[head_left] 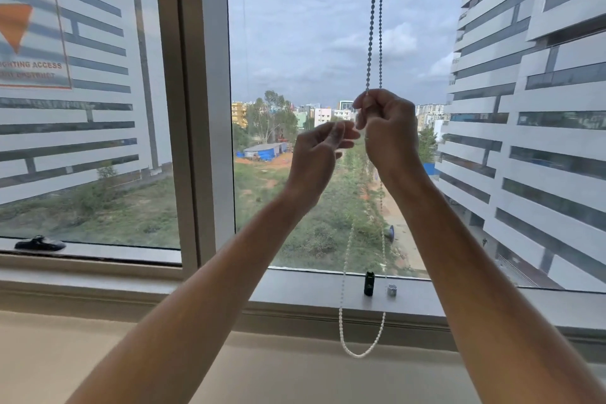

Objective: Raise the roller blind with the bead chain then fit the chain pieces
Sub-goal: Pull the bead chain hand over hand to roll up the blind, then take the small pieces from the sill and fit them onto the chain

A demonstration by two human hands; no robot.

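A white bead chain (373, 10) hangs in two strands from above the frame, in front of the window glass. My right hand (387, 131) is raised at chest height and pinches the chain where the strands meet the fingers. Below it the chain drops in a long loop (359, 352) that ends just under the sill. My left hand (319, 154) sits close beside the right, its fingertips curled together near the chain; whether they touch it is unclear. A small black chain piece (369, 284) and a small grey chain piece (392, 290) stand on the sill. The blind itself is out of view.
The grey window sill (295, 289) runs across below the glass. A wide vertical frame post (196, 108) divides the panes. A black window handle (39, 243) lies at the lower left. A notice sticker (32, 43) is on the left pane.
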